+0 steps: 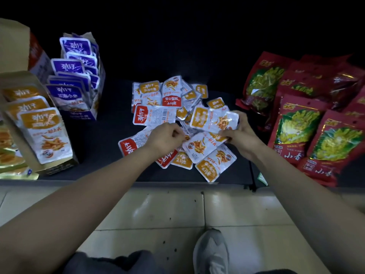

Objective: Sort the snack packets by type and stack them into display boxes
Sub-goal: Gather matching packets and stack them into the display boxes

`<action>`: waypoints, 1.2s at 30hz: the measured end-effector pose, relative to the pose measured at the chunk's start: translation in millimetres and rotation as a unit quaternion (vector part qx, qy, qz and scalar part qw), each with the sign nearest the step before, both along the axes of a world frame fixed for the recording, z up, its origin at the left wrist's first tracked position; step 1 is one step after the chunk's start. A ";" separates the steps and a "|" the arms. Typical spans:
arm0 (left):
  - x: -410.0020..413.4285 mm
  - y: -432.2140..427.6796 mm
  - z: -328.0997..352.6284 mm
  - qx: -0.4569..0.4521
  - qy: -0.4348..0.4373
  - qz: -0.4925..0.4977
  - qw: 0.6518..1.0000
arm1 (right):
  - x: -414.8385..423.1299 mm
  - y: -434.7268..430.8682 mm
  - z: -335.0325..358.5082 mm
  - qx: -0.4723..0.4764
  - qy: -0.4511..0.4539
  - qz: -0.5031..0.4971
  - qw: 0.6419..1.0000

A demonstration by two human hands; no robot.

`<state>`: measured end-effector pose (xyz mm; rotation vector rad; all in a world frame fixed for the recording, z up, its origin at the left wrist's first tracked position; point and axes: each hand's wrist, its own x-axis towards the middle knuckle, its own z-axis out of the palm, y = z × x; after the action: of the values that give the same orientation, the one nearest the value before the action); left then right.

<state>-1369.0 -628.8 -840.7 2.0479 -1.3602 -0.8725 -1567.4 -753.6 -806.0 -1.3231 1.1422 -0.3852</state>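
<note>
A loose pile of small silver snack packets (158,115) with orange and red labels lies in the middle of the dark table. My right hand (240,132) grips an orange-label packet (214,119) lifted above the pile. My left hand (165,138) pinches the edge of another orange-label packet (201,146) lying in the pile. At the left a gold display box (53,167) holds upright orange-label packets (42,131). Behind it a purple display box (83,113) holds purple-label packets (68,93).
Several large red bags (296,127) with green pictures lie overlapping at the right. A tall cardboard box (13,44) stands at the far left. The table's front edge (138,182) runs across below the pile, with tiled floor and my grey shoe (211,252) beneath.
</note>
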 end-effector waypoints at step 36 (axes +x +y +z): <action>18.7 32.6 2.7 -0.019 0.295 0.327 0.898 | 75.6 63.8 -34.1 -0.151 0.330 0.150 0.920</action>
<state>-1350.2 -596.2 -837.9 1.7947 -0.3198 -1.0078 -1491.8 -689.8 -840.2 -1.9559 1.4306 0.1419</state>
